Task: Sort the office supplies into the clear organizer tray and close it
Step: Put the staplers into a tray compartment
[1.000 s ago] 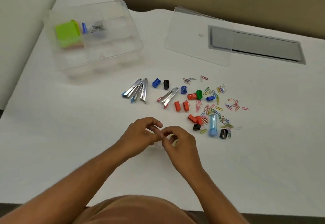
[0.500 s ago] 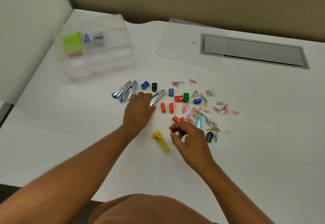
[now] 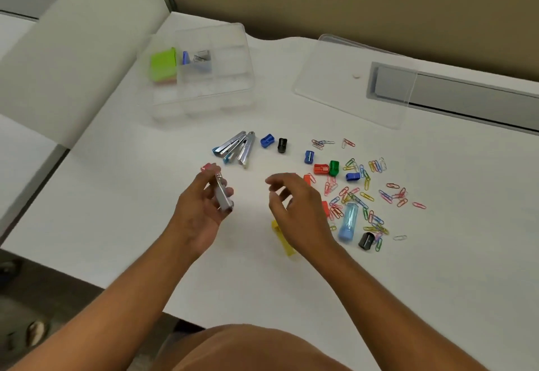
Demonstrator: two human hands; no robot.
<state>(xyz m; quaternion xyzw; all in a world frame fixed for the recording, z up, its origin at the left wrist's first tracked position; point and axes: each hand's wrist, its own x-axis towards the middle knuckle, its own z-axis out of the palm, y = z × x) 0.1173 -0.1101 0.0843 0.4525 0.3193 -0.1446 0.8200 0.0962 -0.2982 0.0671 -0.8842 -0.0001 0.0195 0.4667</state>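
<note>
On the white desk (image 3: 116,210), a small silver metal stapler with a pink end (image 3: 220,192) is gripped, lifted, by the left hand (image 3: 201,213), apparently for carrying to the open clear plastic organizer tray (image 3: 204,102) beyond, while the right hand (image 3: 297,207) is held loosely curled and empty over the scattered supplies.

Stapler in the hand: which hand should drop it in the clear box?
Left. The left hand already holds the stapler, and the clear organizer tray sits on that side. The right hand is empty.

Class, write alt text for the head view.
A left hand holds a small metal stapler above a white desk; the empty right hand hovers beside scattered paper clips. A clear organizer tray sits open behind.
</note>
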